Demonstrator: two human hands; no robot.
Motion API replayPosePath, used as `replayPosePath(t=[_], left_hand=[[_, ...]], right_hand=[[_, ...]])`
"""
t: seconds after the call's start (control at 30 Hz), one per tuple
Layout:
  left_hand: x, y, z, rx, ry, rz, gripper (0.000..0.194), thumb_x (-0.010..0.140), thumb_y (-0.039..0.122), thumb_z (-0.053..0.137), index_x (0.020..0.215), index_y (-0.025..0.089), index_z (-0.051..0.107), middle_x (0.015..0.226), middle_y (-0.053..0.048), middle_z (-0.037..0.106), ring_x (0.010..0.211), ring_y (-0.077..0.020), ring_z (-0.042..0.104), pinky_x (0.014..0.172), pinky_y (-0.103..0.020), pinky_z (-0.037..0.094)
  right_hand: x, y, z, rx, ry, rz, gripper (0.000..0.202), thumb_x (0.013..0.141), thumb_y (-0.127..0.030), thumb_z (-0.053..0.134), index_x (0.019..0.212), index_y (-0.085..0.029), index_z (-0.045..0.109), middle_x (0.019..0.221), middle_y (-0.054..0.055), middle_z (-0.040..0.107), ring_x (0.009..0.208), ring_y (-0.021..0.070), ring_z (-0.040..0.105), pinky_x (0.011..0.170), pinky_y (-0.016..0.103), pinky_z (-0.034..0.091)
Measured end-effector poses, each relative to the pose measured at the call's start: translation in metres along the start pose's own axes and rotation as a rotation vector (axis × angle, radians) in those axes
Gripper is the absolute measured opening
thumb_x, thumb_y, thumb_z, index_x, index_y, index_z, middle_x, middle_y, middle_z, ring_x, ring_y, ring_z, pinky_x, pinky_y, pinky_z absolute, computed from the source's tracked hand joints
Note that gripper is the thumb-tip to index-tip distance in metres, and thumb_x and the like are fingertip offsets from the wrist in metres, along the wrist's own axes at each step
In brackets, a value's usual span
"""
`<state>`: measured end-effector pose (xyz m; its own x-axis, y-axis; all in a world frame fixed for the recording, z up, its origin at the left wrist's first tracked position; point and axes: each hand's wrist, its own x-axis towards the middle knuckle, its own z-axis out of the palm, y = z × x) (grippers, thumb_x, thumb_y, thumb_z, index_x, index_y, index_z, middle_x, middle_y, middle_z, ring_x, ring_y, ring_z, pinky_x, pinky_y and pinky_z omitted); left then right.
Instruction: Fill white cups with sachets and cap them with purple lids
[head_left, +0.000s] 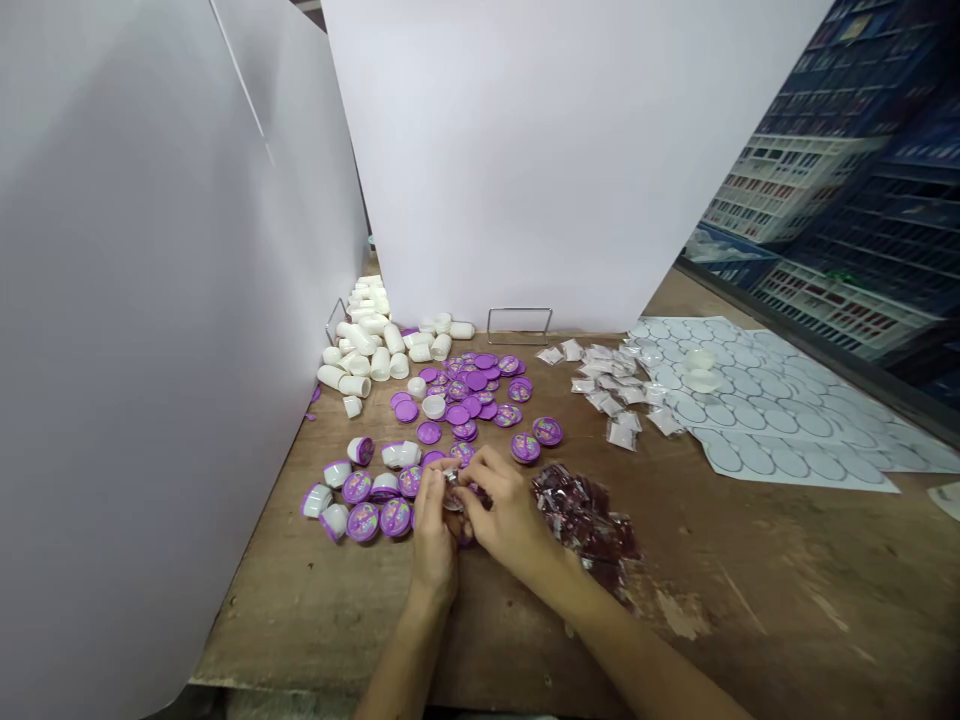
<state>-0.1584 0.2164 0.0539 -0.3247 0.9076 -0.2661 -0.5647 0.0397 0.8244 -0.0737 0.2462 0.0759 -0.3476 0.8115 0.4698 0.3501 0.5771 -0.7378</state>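
Observation:
My left hand (435,530) and my right hand (506,510) meet over the front middle of the table. Their fingers are closed around a small cup with something shiny in it (452,490), partly hidden by the fingers. Left of them stand and lie several white cups with purple lids (363,521). Loose purple lids (457,414) are spread beyond the hands, with a white open cup (433,407) among them. Dark red packets (589,525) lie in a pile just right of my right hand.
Stacked white cups (360,340) fill the back left. White packets (611,380) lie at the back right, beside sheets printed with ovals (772,400). White panels (510,160) stand at the back and left; crates (795,180) are at the far right.

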Motion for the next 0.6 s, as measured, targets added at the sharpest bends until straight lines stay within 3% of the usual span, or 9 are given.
replayPosePath(t=[0.1, 0.2, 0.37, 0.47, 0.6], left_hand=[[0.002, 0.014, -0.016, 0.074, 0.066, 0.123, 0.029, 0.075, 0.044, 0.072, 0.086, 0.019, 0.060, 0.064, 0.003, 0.057, 0.046, -0.0076, 0.048, 0.039, -0.018, 0.035], [0.009, 0.034, -0.033, 0.090, 0.141, 0.194, 0.027, 0.077, 0.041, 0.069, 0.090, 0.020, 0.057, 0.065, 0.005, 0.057, 0.037, -0.0042, 0.038, 0.031, -0.016, 0.027], [0.020, 0.054, -0.048, 0.070, 0.211, 0.196, 0.027, 0.073, 0.034, 0.068, 0.091, 0.021, 0.054, 0.074, 0.003, 0.061, 0.035, -0.0031, 0.039, 0.028, -0.013, 0.024], [0.021, 0.055, -0.046, 0.029, 0.204, 0.144, 0.026, 0.071, 0.032, 0.066, 0.089, 0.020, 0.052, 0.072, 0.002, 0.062, 0.035, -0.0043, 0.040, 0.028, -0.014, 0.022], [0.022, 0.054, -0.040, -0.077, 0.130, 0.048, 0.028, 0.070, 0.033, 0.063, 0.092, 0.019, 0.053, 0.073, 0.000, 0.063, 0.040, -0.0069, 0.046, 0.031, -0.016, 0.029]], right_hand=[[0.013, 0.004, 0.005, 0.037, -0.208, -0.070, 0.023, 0.085, -0.004, 0.047, 0.083, -0.020, 0.064, 0.085, 0.004, 0.060, 0.075, 0.0160, 0.058, 0.069, 0.027, 0.047], [0.041, 0.019, 0.012, 0.019, -0.301, -0.005, 0.020, 0.087, -0.007, 0.051, 0.090, -0.019, 0.066, 0.092, 0.004, 0.064, 0.085, 0.0163, 0.060, 0.079, 0.028, 0.046], [0.078, 0.053, 0.038, -0.492, -0.587, 0.117, 0.011, 0.078, -0.017, 0.068, 0.089, -0.014, 0.068, 0.100, 0.012, 0.067, 0.102, 0.0265, 0.058, 0.087, 0.035, 0.040], [0.079, 0.063, 0.049, -0.536, -0.591, 0.141, 0.007, 0.080, -0.014, 0.062, 0.082, -0.013, 0.068, 0.090, 0.013, 0.069, 0.092, 0.0256, 0.062, 0.079, 0.034, 0.040], [0.075, 0.066, 0.046, -0.545, -0.550, 0.149, 0.013, 0.086, -0.014, 0.054, 0.083, -0.015, 0.067, 0.088, 0.010, 0.070, 0.085, 0.0221, 0.063, 0.073, 0.030, 0.040]])
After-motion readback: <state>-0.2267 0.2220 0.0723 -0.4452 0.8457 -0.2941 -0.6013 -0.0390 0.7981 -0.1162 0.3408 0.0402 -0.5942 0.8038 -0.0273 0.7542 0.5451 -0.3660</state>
